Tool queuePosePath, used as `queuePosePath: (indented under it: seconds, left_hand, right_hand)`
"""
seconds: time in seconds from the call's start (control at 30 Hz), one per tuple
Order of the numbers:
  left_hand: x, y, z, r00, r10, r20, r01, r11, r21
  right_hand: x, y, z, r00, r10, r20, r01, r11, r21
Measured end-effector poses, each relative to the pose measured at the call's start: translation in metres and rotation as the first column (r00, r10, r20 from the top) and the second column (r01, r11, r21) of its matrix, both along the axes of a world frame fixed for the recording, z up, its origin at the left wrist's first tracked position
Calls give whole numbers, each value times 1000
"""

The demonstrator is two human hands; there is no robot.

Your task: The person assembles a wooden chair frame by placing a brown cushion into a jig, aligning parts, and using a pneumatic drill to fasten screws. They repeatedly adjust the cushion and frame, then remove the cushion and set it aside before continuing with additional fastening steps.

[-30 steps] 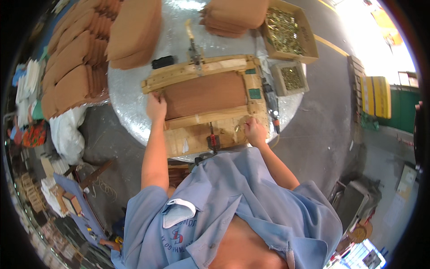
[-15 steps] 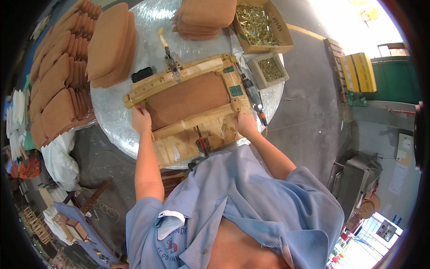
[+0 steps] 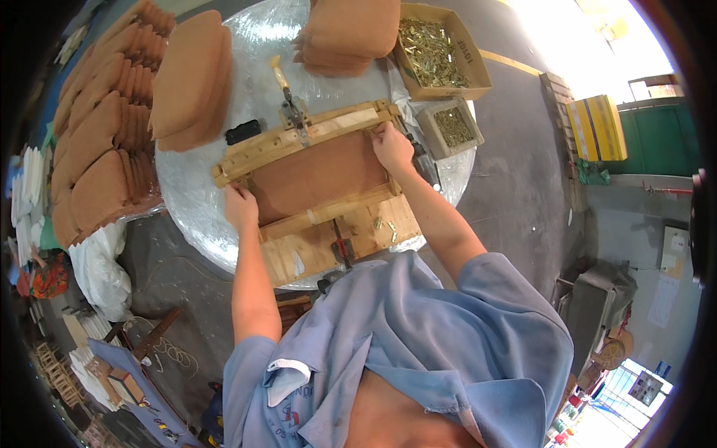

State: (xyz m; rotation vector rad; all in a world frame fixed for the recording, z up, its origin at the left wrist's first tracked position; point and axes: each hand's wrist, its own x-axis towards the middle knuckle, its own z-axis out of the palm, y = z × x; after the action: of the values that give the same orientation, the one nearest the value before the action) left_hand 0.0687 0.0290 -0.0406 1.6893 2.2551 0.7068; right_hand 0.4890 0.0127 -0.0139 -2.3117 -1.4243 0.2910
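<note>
Panel [image 3: 317, 175] lay in the jig [image 3: 317, 246] between two rails [image 3: 340, 124], apparently to stop it shifting. Left hand [image 3: 240, 207] was at its left end, right hand [image 3: 393, 149] at the far right corner, both partly curled; whether either gripped anything, I could not tell. Clamps [image 3: 293, 112] faced the rails, presumably for pressure. Hardware box [image 3: 448, 93] stood right, seemingly for easy reach.

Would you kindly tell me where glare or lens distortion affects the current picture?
In the head view, glare washes out the upper right and whitens patches of the plastic-wrapped table; in the head view, the fisheye lens bends the surroundings and blackens the corners; in the head view, the left hand and right hand are distinguishable, fine fingertip detail less so.
</note>
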Motion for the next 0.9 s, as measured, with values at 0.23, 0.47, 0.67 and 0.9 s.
queuePosePath:
  seconds: [0.23, 0.47, 0.67, 0.9]
  left_hand:
    - [-3, -5, -3, 999, 44, 23, -43, 998, -45]
    - [-3, -1, -2, 1000, 23, 21, -22, 999, -28]
    - [3, -1, 5, 998, 49, 26, -47, 996, -81]
    - [3, -3, 11, 999, 37, 26, -35, 996, -78]
  right_hand:
    - [-7, -26, -15, 995, 30, -90, -17, 989, 149]
    - [-14, -2, -15, 972, -173, -158, 188, 978, 85]
    - [-6, -9, -18, 972, -128, -199, 146, 986, 77]
    - [-11, -10, -15, 986, -100, -131, 117, 985, 130]
